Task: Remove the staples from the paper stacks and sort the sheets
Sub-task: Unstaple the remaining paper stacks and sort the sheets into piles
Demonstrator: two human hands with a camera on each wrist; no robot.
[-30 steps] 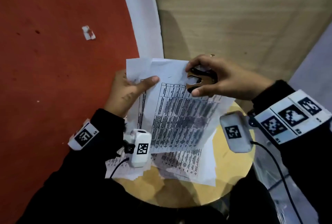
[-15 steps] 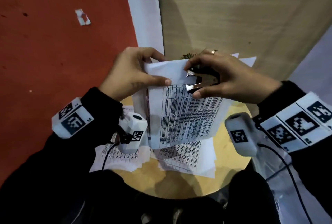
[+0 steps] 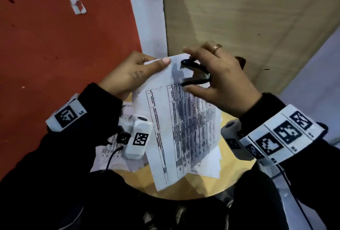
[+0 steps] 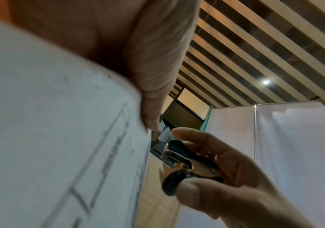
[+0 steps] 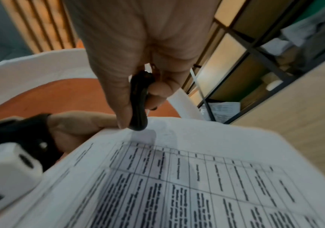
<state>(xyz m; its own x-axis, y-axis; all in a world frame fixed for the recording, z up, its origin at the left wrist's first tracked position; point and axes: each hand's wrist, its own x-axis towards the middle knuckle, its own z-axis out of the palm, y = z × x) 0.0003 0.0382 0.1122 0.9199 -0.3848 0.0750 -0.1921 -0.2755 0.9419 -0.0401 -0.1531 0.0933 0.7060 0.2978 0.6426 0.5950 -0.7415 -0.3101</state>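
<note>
A printed paper stack [image 3: 184, 123] with a table on it is held up above a small round wooden table [image 3: 211, 183]. My left hand [image 3: 132, 73] pinches the stack's top left corner, thumb on the front. My right hand [image 3: 220, 80] grips a black staple remover [image 3: 195, 75] at the stack's top edge, its claws open toward the corner. In the left wrist view the staple remover [image 4: 185, 165] sits just right of the paper edge [image 4: 79, 154]. In the right wrist view the remover [image 5: 138, 98] hangs above the sheet [image 5: 177, 177]. No staple is visible.
Loose printed sheets [image 3: 114, 146] lie on the round table under the held stack. A red floor [image 3: 55, 45] with a paper scrap [image 3: 77, 5] is at left. A wooden panel [image 3: 239, 17] stands behind, a white partition [image 3: 316, 75] at right.
The stack has tilted so its bottom swings toward me and right. My left hand shifted from the left edge to the top corner. The staple remover moved up to the top edge.
</note>
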